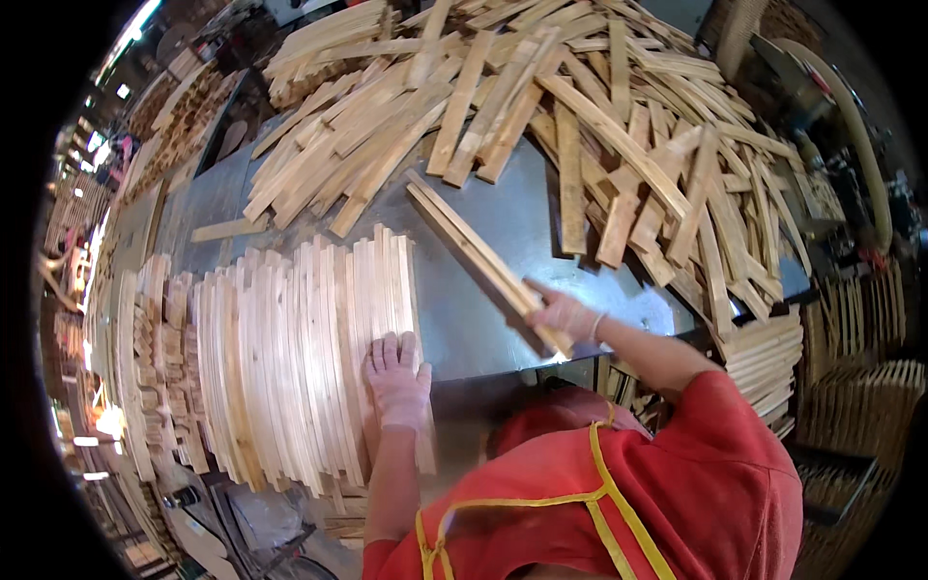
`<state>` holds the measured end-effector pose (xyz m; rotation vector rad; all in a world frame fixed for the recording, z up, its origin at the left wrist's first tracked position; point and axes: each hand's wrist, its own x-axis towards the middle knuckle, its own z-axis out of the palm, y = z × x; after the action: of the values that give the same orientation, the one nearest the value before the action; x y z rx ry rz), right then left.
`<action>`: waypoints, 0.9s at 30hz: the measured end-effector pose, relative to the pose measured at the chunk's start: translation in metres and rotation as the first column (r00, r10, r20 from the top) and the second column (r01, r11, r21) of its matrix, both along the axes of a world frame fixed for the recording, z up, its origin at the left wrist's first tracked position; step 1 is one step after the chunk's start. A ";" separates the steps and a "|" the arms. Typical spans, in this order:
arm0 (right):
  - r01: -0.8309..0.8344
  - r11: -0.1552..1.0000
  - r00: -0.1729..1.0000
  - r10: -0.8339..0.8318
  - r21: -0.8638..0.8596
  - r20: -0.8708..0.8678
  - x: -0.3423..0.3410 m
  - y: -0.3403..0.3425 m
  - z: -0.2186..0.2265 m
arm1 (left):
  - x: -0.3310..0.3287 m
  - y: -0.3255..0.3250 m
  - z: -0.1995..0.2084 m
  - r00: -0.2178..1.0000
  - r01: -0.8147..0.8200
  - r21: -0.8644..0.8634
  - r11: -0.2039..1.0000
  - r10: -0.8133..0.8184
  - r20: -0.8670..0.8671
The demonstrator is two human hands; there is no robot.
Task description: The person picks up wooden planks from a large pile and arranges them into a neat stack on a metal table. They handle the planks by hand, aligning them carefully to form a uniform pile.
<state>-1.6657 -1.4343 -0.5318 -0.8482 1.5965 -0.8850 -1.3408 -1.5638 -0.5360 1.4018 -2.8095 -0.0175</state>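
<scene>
My left hand (pixel 399 382), in a thin pale glove, lies with its fingers extended on the right end of a row of wooden slats (pixel 280 358). These slats stand side by side, packed closely along the table's near left edge. My right hand (pixel 565 314), gloved too, grips the near end of a pair of long, light slats (pixel 469 240). They slant across the bare metal, their far ends pointing up and to the left. Some of the fingers on my right hand are hidden beneath the wood.
A large, loose heap of wooden strips (pixel 464 106) covers the far and right parts of the grey metal tabletop (pixel 454 329). At right, stacked slats (pixel 764 362) stand beside the table. More stacked wood (pixel 159 367) sits at the left, and a curved hose (pixel 851 126) hangs at far right.
</scene>
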 end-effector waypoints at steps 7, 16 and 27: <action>-0.667 0.745 0.701 0.634 0.017 -0.327 0.130 -0.011 -0.012 | -0.064 0.009 0.007 0.998 -0.003 0.047 0.999 0.000 0.065; 0.478 0.792 0.315 -0.559 -0.380 -0.767 -0.138 -0.103 0.000 | -0.035 0.018 -0.002 0.998 -0.053 -0.057 0.997 0.051 -0.033; 0.420 0.907 0.626 -0.307 0.022 0.717 -0.041 -0.116 0.077 | -0.034 0.028 0.005 0.990 -0.065 -0.040 0.997 0.059 -0.131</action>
<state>-1.7071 -1.5503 -0.4549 -0.1874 1.0113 -1.4345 -1.3743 -1.5362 -0.5305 1.4230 -2.6450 -0.0446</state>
